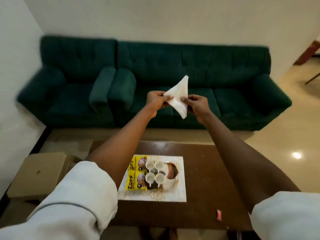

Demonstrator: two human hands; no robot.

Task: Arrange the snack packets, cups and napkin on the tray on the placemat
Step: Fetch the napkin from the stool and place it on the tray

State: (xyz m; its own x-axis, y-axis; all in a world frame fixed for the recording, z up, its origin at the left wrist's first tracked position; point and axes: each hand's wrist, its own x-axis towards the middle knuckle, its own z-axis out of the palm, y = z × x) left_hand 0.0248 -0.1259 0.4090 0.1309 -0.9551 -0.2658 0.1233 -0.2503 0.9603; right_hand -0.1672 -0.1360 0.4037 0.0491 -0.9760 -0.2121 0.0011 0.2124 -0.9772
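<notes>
White sleeves (78, 201), rolled up, both forearms bare. Left hand (156, 99) and right hand (197, 103): each pinches a corner of one white napkin (179, 97), folded to a triangle, raised before a green sofa (173, 80). Brown worktop (216, 179): white placemat (180, 194) bearing four white cups (154, 171) in a square, two yellow snack packets (137, 172) just left of them. Tray outline: cannot tell.

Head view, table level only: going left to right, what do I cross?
cardboard box → yellow snack packets → white cups → bare right part of the placemat → small red wrapper. The napkin is held up in both hands, off the table.
</notes>
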